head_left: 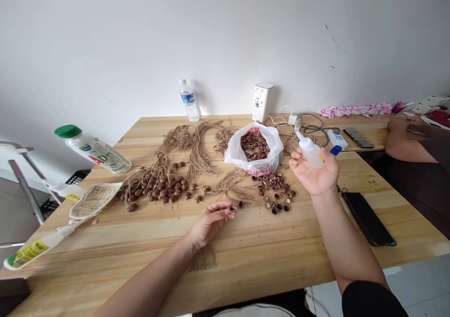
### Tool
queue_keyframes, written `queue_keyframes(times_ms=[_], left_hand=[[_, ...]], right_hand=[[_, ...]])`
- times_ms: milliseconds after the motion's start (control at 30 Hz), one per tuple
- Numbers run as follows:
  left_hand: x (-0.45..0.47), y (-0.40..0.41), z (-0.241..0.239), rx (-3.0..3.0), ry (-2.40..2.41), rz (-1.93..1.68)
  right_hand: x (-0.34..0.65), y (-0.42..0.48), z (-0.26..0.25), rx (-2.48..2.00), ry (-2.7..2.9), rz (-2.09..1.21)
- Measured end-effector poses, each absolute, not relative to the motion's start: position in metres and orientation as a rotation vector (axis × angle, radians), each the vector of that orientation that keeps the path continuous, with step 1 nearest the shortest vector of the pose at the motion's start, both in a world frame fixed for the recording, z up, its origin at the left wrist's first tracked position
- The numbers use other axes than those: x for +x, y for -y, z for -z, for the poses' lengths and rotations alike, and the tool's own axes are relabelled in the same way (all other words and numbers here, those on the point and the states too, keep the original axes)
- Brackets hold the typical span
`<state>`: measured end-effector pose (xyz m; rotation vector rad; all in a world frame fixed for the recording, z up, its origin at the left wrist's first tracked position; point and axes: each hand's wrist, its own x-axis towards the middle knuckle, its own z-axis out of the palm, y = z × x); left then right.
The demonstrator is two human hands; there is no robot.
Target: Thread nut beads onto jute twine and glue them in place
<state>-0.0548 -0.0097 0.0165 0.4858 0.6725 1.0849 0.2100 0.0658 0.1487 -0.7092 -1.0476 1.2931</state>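
Between the thumb and fingers of my left hand (213, 221) is a small brown half nutshell (232, 209), its hollow side showing. Another half shell (241, 204) lies on the table just beyond it. My right hand (318, 174) is raised, wrapped round a translucent squeeze bottle (309, 149) whose nozzle points up and left. A blue cap (336, 150) shows by the thumb. Loose half shells (277, 196) lie between my hands. Behind them stands a white plastic bag (236, 157) with many more shells inside. Twine strands (230, 184) lie beyond my left hand.
Whole brown nuts with twine (168, 188) are heaped at left beside a woven tray (94, 200) and a green-capped bottle (94, 151). A water bottle (189, 101) and a white box (262, 102) stand by the wall. A phone (368, 218) lies right; another person's arm (408, 141) rests beyond.
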Motion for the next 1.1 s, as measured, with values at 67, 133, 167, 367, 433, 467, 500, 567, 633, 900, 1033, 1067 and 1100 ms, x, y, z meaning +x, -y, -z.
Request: queue_keyframes(times_ms=[67,133,167,367,433,467,500,567,633,900,1033,1067,1100], left_hand=[[-0.055,0.01,-0.017,0.486,-0.679,-1.085],[-0.055,0.01,-0.018,0.481,-0.68,-1.087],[-0.055,0.01,-0.018,0.478,-0.679,-1.088],[-0.055,0.01,-0.017,0.47,-0.677,-1.093],[-0.055,0.009,-0.017,0.47,-0.677,-1.093],[-0.055,0.009,-0.017,0.47,-0.676,-1.093],[-0.055,0.009,-0.017,0.469,-0.674,-1.092],[-0.056,0.009,-0.017,0.47,-0.669,-1.087],[-0.056,0.01,-0.017,0.474,-0.664,-1.084],[-0.056,0.009,-0.017,0.463,-0.667,-1.094],[-0.056,0.008,-0.016,0.46,-0.673,-1.093],[-0.056,0.008,-0.016,0.459,-0.675,-1.096],[-0.056,0.008,-0.015,0.458,-0.678,-1.099]], right_hand=[[0.213,-0.069,-0.148,-0.709,1.0,-1.363],[0.216,-0.073,-0.146,-0.74,0.955,-1.436],[0.217,-0.075,-0.145,-0.749,0.924,-1.462],[0.217,-0.087,-0.133,-0.751,0.781,-1.37],[0.219,-0.093,-0.126,-0.852,0.842,-1.282],[0.221,-0.096,-0.121,-0.925,0.895,-1.227],[0.224,-0.099,-0.116,-1.017,0.964,-1.168],[0.23,-0.107,-0.102,-1.241,1.124,-1.025],[0.237,-0.115,-0.088,-1.522,1.326,-0.864],[0.253,-0.131,-0.056,-2.115,1.634,-0.497],[0.255,-0.131,-0.057,-2.108,1.746,-0.481],[0.255,-0.13,-0.058,-2.105,1.757,-0.49],[0.255,-0.13,-0.059,-2.103,1.763,-0.494]])
